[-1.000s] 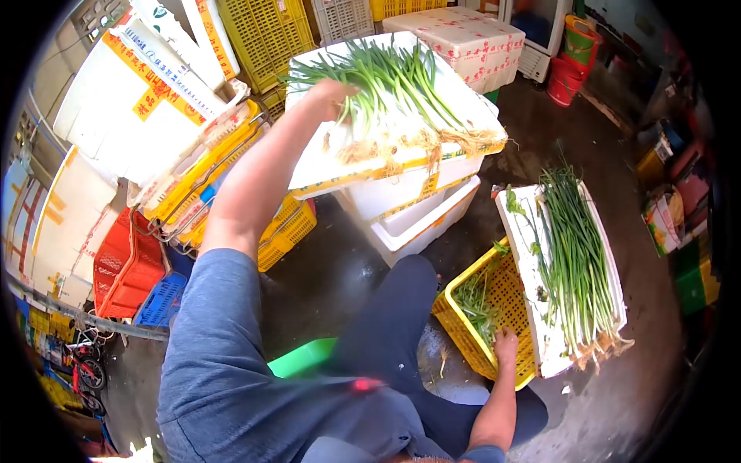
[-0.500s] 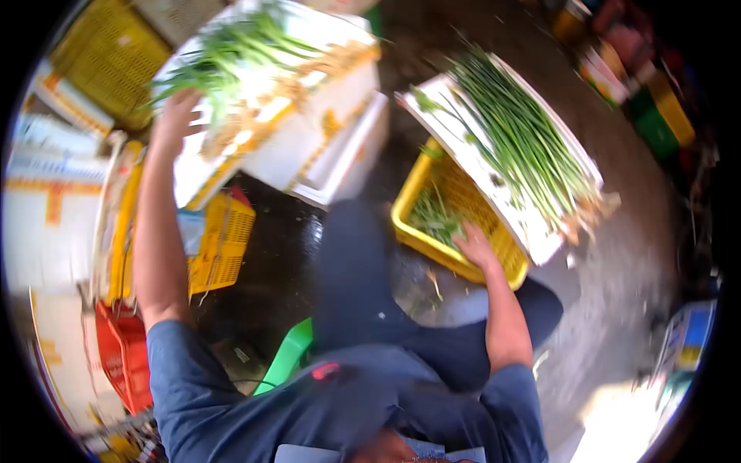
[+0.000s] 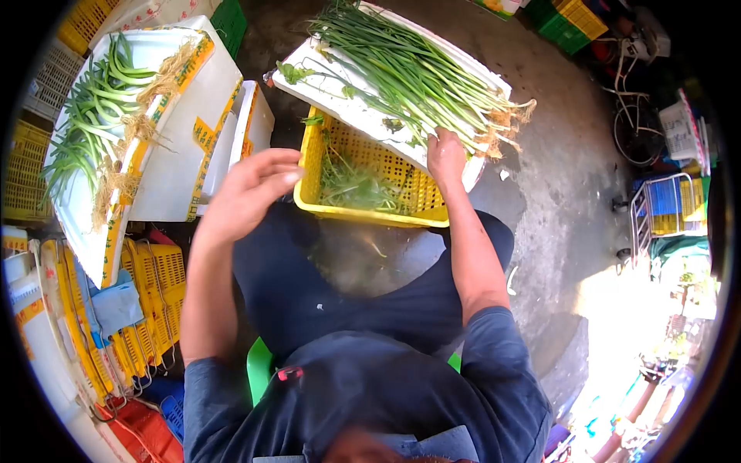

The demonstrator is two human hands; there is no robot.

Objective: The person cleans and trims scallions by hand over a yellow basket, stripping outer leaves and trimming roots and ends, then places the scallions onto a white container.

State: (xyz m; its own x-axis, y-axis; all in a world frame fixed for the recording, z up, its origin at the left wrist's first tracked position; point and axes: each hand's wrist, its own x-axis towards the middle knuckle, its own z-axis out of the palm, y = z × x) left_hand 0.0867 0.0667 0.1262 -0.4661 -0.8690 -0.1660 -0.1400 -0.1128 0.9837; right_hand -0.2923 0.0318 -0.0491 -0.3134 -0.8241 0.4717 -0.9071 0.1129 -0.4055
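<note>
My left hand (image 3: 251,193) hangs in the air by the left rim of the yellow basket (image 3: 370,218), empty, with its fingers stretched out and the thumb apart. Green trimmings (image 3: 351,181) lie inside that basket. My right hand (image 3: 447,160) is at the near edge of a long heap of green onions (image 3: 409,73), its fingers closed on the pale stems near the roots; exactly how many stalks they grip is hidden. The heap lies on a white foam lid (image 3: 328,89) that overhangs the basket. Bunched green onions (image 3: 93,116) with roots lie on a foam box to the left.
The white foam box (image 3: 181,123) with yellow tape stands at left. Yellow crates (image 3: 158,285) and a red crate (image 3: 143,428) are stacked near my left arm. I sit on a green stool (image 3: 259,370). A cart (image 3: 664,204) stands at far right on wet concrete.
My left hand has left the green onions on the left box and come toward the basket. My right hand has moved from inside the basket to the heap on the lid. The view has turned right.
</note>
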